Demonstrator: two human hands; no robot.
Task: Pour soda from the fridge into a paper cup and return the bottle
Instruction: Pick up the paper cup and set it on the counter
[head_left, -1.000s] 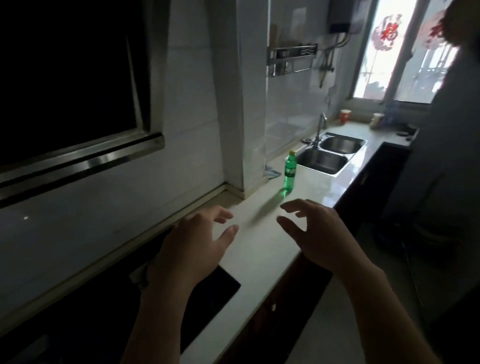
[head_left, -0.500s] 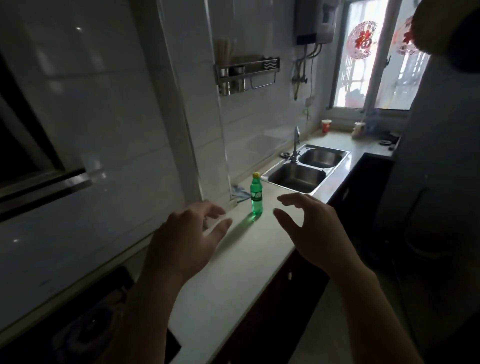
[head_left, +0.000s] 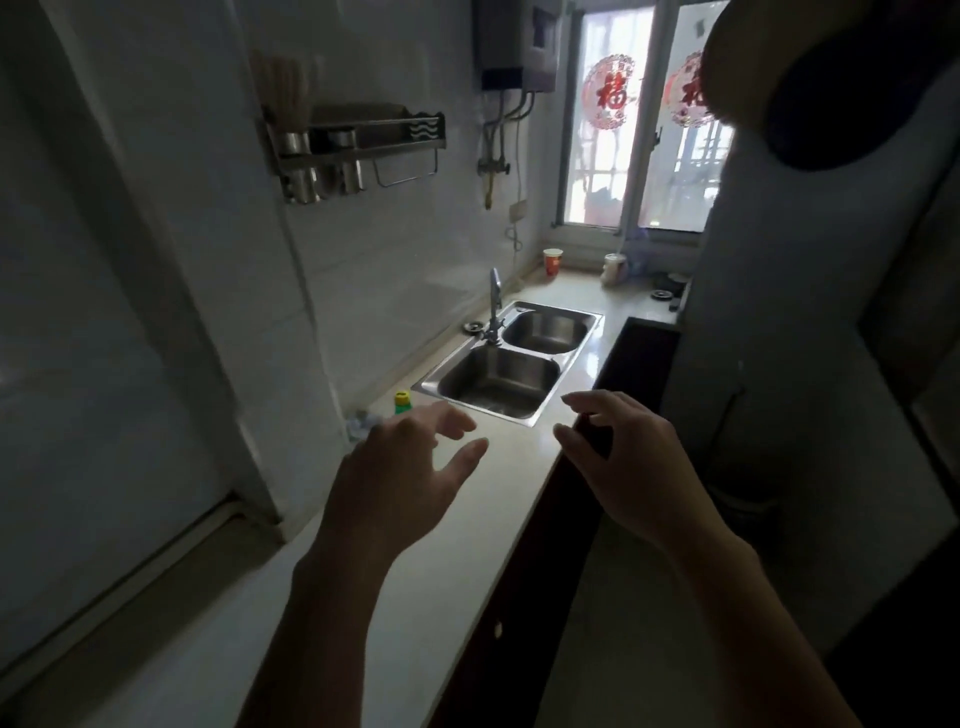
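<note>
A narrow home kitchen is lying in dim daylight: a steel double sink (head_left: 575, 366) is sitting in a pale countertop (head_left: 488, 509), a faucet (head_left: 494, 301) is rising at its wall side, a utensil rack (head_left: 363, 150) is hanging above it, and a water heater (head_left: 517, 47) and window (head_left: 644, 130) are showing beyond it.

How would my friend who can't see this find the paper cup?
Look at the window at the far end of the kitchen. Below it, past the sink, the counter reaches the wall corner, and the cup stands there. It is the only red thing on the counter, left of a whitish container.
</note>
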